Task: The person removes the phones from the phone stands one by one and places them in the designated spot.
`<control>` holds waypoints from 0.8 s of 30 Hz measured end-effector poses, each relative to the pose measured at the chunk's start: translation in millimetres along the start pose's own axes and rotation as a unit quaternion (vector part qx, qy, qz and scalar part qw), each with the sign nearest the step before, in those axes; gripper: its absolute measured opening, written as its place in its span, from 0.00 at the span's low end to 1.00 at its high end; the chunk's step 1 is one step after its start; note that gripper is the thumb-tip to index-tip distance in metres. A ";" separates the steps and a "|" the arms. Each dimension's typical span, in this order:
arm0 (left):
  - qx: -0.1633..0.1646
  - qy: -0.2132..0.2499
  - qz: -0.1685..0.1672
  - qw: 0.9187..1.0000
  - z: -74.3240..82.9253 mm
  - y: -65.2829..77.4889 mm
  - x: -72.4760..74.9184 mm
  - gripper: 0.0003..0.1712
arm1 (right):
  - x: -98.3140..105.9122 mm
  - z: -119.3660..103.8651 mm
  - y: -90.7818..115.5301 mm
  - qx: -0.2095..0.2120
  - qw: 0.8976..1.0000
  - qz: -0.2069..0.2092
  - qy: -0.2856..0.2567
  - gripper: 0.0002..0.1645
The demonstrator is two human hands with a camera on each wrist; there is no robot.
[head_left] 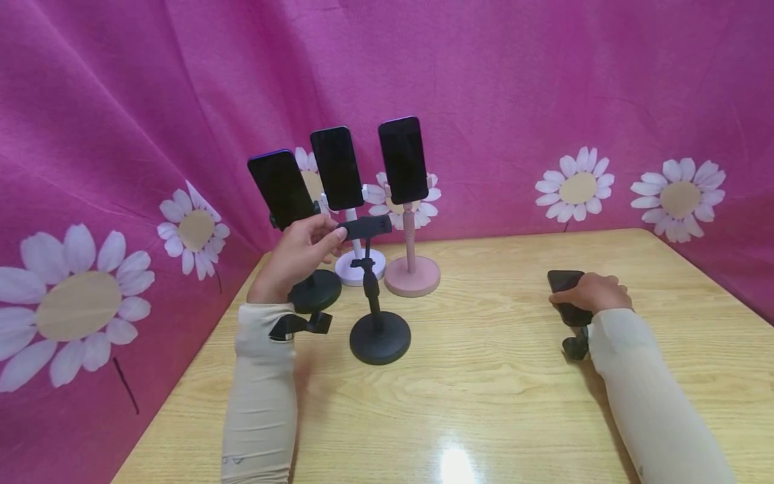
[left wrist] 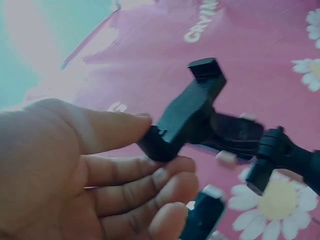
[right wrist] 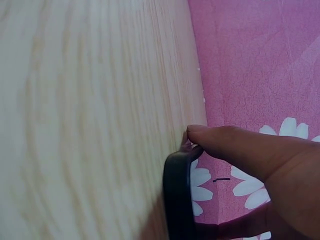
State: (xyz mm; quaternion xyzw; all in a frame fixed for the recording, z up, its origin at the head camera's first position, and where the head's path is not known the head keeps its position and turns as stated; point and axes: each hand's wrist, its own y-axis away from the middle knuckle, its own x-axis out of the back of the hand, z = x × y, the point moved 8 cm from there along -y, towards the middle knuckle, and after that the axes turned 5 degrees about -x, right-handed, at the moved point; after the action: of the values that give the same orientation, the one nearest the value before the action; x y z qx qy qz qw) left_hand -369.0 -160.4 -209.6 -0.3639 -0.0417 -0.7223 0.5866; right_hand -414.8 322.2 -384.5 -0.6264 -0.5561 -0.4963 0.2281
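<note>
My left hand [head_left: 295, 254] pinches one end of the clamp [head_left: 365, 228] on a black phone stand between thumb and fingers. That clamp [left wrist: 187, 115] has no phone in it, and the stand's round base [head_left: 379, 339] rests on the table. At the right, my right hand [head_left: 597, 294] grips a dark phone [head_left: 565, 278] by its sides, low at the tabletop. In the right wrist view, the thumb is at one edge of the phone [right wrist: 178, 195]; whether it is lifted off the wood I cannot tell.
Behind the left hand, three phones stand upright in holders: one on a black stand [head_left: 314, 292], one on a white stand [head_left: 371, 269], one on a pink stand [head_left: 413, 277]. A pink flowered cloth [head_left: 484, 101] hangs behind the wooden table [head_left: 484, 376].
</note>
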 end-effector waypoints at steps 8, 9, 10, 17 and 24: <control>0.068 -0.017 0.013 0.997 -20.5 14.7 31.7 0.20 | 0.0 1.2 -0.6 0.001 1.000 0.005 -0.003 0.57; 0.074 -0.020 0.015 0.997 -22.6 16.9 35.4 0.21 | 0.1 1.3 -0.8 0.001 1.000 0.005 -0.003 0.57; 0.076 -0.023 0.018 0.997 -24.2 18.9 39.2 0.22 | 0.2 0.9 -0.5 0.001 1.000 0.005 -0.003 0.57; 0.070 -0.020 0.042 0.996 -33.9 31.6 63.5 0.24 | 0.0 0.1 -0.6 0.001 1.000 0.003 -0.003 0.57; 0.078 -0.007 0.073 0.994 -45.6 43.2 80.8 0.26 | -0.9 1.2 -1.6 0.000 1.000 0.000 -0.007 0.57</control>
State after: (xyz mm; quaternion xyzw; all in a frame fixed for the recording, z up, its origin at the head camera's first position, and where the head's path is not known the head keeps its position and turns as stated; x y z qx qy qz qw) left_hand -356.6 -262.0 -212.4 -0.3245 -0.0752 -0.6694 0.6640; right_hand -415.7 323.2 -386.2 -0.6303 -0.5574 -0.4919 0.2238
